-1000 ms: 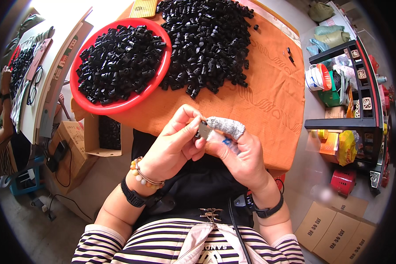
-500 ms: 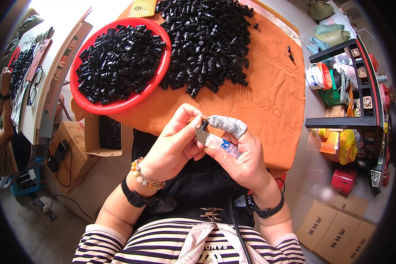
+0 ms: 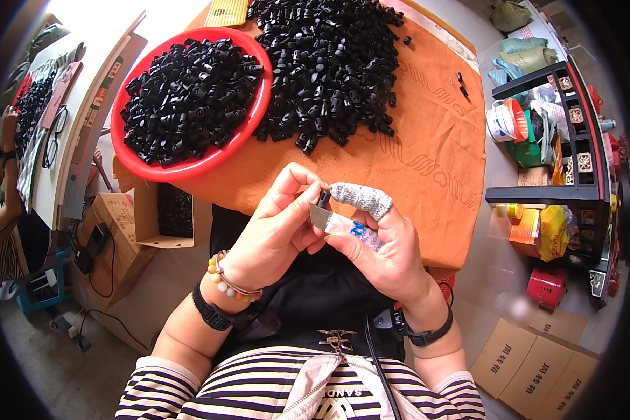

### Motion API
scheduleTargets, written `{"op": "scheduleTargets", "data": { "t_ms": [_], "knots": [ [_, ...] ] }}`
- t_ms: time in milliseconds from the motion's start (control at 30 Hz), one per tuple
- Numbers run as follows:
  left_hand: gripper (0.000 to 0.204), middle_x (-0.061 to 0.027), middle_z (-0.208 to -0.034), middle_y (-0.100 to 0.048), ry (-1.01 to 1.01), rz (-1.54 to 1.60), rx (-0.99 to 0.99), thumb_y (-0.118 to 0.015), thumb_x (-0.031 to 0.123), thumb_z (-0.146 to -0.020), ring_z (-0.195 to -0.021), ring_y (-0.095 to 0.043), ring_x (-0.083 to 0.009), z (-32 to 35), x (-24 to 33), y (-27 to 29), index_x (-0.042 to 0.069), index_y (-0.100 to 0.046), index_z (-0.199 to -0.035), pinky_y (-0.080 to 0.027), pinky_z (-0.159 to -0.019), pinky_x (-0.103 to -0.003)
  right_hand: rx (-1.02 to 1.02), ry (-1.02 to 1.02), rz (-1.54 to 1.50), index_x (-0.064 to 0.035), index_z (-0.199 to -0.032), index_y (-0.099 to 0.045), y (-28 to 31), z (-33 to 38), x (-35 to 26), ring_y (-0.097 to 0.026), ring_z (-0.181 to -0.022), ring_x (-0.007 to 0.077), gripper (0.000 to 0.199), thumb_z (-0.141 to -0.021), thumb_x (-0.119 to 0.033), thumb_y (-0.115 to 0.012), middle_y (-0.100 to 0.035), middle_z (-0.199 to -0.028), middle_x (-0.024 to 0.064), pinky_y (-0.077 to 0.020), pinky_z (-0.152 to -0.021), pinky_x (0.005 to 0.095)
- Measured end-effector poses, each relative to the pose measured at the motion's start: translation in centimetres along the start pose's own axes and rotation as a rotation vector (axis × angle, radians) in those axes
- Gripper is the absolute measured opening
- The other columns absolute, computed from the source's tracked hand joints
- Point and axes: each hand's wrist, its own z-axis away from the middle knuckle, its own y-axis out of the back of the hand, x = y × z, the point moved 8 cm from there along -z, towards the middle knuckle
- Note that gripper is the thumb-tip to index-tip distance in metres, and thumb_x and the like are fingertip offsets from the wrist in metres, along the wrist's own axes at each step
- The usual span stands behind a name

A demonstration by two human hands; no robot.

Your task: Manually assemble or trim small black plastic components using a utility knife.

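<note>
1. Left hand [image 3: 276, 234] pinches a small black plastic part [image 3: 323, 199] at its fingertips, above the lap.
2. Right hand [image 3: 388, 255] grips a small grey tool [image 3: 332, 222]; a grey finger cot [image 3: 362, 199] covers its forefinger.
3. Red basin [image 3: 255, 122] of parts at 11 o'clock on the orange-covered desk [image 3: 434, 161].
4. Risk: a weak fingertip pinch could let the part slip into the lap.

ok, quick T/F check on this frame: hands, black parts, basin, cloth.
1. The left hand pinches a small black part at its fingertips. True.
2. The right hand is bare on every finger. False: one finger wears a grey knitted sleeve.
3. The red basin is empty. False: it is full of black parts.
4. A loose pile of black parts lies on the orange cloth. True.
5. The right hand holds a small grey blade-like tool. True.
</note>
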Motion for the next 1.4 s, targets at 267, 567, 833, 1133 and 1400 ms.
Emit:
{"op": "scheduleTargets", "data": {
  "t_ms": [267,567,833,1133,1400],
  "knots": [
    [0.009,0.0038,-0.074,-0.051,0.019,0.022,-0.013,-0.045,0.022,-0.097,-0.062,-0.047,-0.0027,0.1,0.0,-0.2,0.013,-0.043,-0.097,-0.038,-0.052,-0.019,-0.036,-0.029,-0.045,0.0034,-0.117,-0.050,0.0,-0.1,-0.1,-0.063,-0.087,0.0124,0.033,-0.086,-0.006,-0.060,-0.065,-0.094,0.0123,-0.0513,-0.074,0.0246],
    [0.008,0.0029,-0.070,-0.049,0.026,0.021,-0.031,-0.043,0.021,-0.097,-0.059,-0.045,-0.0038,0.0,0.1,-0.5,0.013,-0.043,-0.097,-0.036,-0.052,-0.020,-0.031,-0.026,-0.031,0.0025,-0.115,-0.052,0.2,-0.1,-0.2,-0.063,-0.086,0.0116,0.031,-0.087,-0.007,-0.060,-0.066,-0.094,0.0110,-0.0504,-0.074,0.0240],
    [0.008,0.0025,-0.071,-0.049,0.029,0.036,-0.043,-0.043,0.021,-0.097,-0.060,-0.044,-0.0037,0.0,0.0,-0.5,0.013,-0.043,-0.098,-0.036,-0.052,-0.020,-0.010,0.038,0.031,0.0020,-0.114,-0.053,0.8,-0.2,0.0,-0.060,-0.080,0.0081,0.030,-0.087,-0.008,-0.061,-0.065,-0.089,0.0074,-0.0487,-0.069,0.0220],
    [0.010,0.0013,-0.072,-0.048,0.093,0.096,-0.091,-0.042,0.022,-0.098,-0.060,-0.042,-0.0044,0.0,-0.4,-0.9,0.012,-0.044,-0.097,-0.035,-0.052,-0.021,0.083,-0.004,-0.077,0.0029,-0.121,-0.048,1.3,-0.7,0.7,-0.054,-0.080,0.0055,0.038,-0.089,-0.013,-0.059,-0.062,-0.092,0.0028,-0.0454,-0.070,0.0203],
    [0.011,0.0019,-0.075,-0.048,0.122,0.057,-0.004,-0.045,0.023,-0.096,-0.062,-0.043,-0.0041,-0.1,-0.9,-0.5,0.012,-0.045,-0.098,-0.035,-0.052,-0.021,0.068,-0.050,-0.258,0.0053,-0.128,-0.039,-0.4,-2.2,0.6,-0.052,-0.070,0.0017,0.050,-0.088,-0.015,-0.061,-0.056,-0.082,-0.0006,-0.0426,-0.061,0.0156]
  ]
}}
